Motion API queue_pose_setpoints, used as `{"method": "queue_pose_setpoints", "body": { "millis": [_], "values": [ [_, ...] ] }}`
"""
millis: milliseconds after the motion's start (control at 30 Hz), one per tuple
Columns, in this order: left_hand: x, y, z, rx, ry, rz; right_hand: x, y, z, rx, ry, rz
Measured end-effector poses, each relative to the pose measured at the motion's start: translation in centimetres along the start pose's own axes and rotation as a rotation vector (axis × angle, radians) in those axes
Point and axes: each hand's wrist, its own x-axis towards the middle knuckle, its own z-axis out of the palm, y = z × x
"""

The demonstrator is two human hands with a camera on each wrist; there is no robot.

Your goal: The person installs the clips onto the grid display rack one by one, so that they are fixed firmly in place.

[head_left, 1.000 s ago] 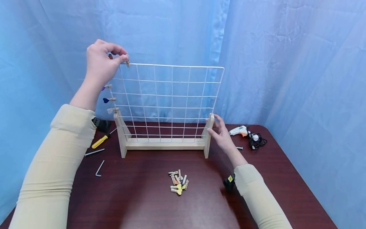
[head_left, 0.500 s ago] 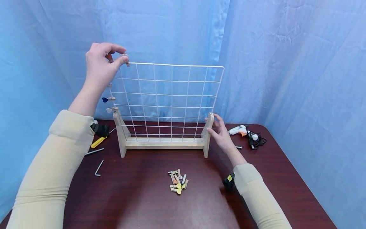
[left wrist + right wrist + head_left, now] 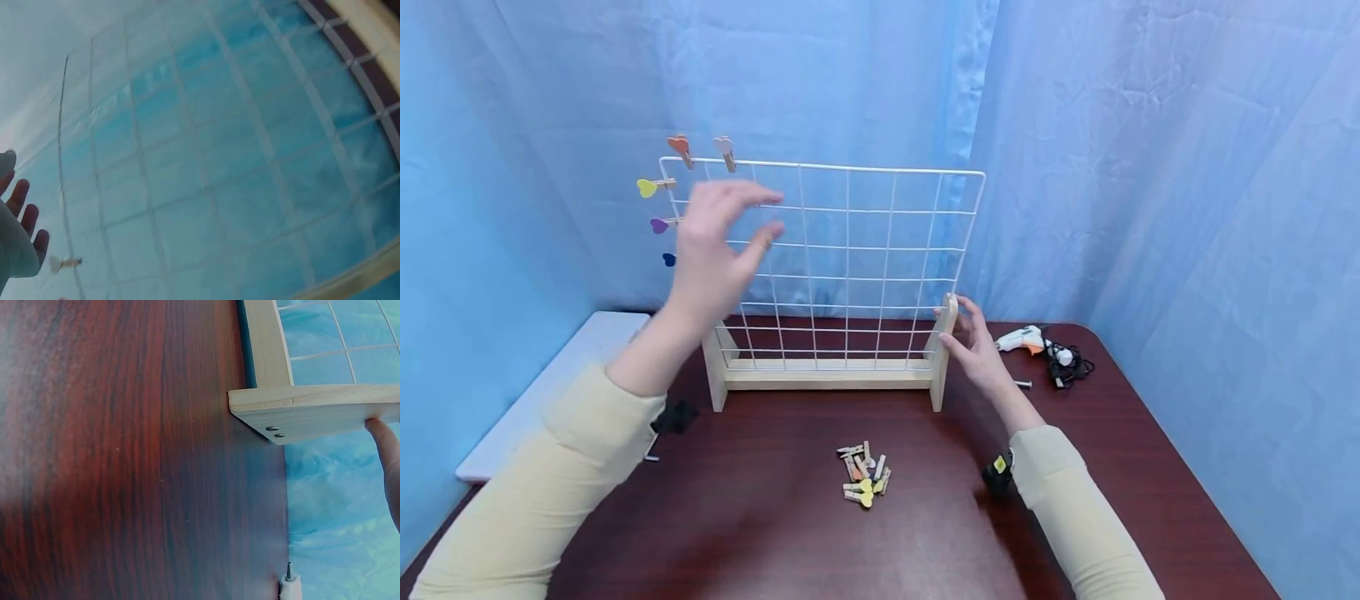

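Left hand [image 3: 718, 242] has left the pale clothespin [image 3: 729, 161], fingers parted and empty; clip holds unaided atop the wire grid [image 3: 847, 210] (that placement looks done). Right hand [image 3: 981, 354] grips the wooden stand [image 3: 827, 381]; loose clothespins [image 3: 866, 486] lie heaped on the surface [image 3: 955, 533].

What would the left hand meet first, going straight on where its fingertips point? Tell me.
Probably the white wire grid, which shows beyond the left hand; depth is unclear, so the hand might instead pass in front of it.
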Motion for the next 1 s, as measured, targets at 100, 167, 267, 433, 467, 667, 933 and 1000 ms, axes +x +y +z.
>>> {"method": "queue_pose_setpoints", "body": {
  "millis": [100,167,267,433,467,667,933,1000],
  "values": [
    [-3.2,0.3,1.6,-0.046,-0.165,-0.041,0.0,-0.1,0.1,0.009,0.002,-0.005],
    [-5.8,0.5,3.0,-0.073,-0.288,-0.098,0.0,-0.1,0.1,0.013,0.003,-0.007],
    [-10.1,0.7,5.0,-0.086,-0.47,-0.193,0.0,-0.1,0.0,0.007,0.006,-0.008],
    [-15.9,0.3,7.7,-0.145,-0.733,-0.238,-0.2,0.1,-0.3,-0.001,0.011,0.0],
    [-16.7,0.1,8.0,-0.161,-0.782,-0.224,-0.3,0.1,-0.3,0.0,0.013,-0.001],
    [-19.7,-1.0,9.6,-0.219,-1.011,-0.14,-0.4,0.2,-0.5,0.004,0.016,-0.008],
    [-21.2,-1.5,10.9,-0.239,-1.084,-0.136,-0.5,0.1,-0.4,0.009,0.01,0.009],
    [-21.3,-1.5,10.9,-0.231,-1.084,-0.14,-0.5,0.2,-0.2,0.021,0.01,0.005]
  ]
}}
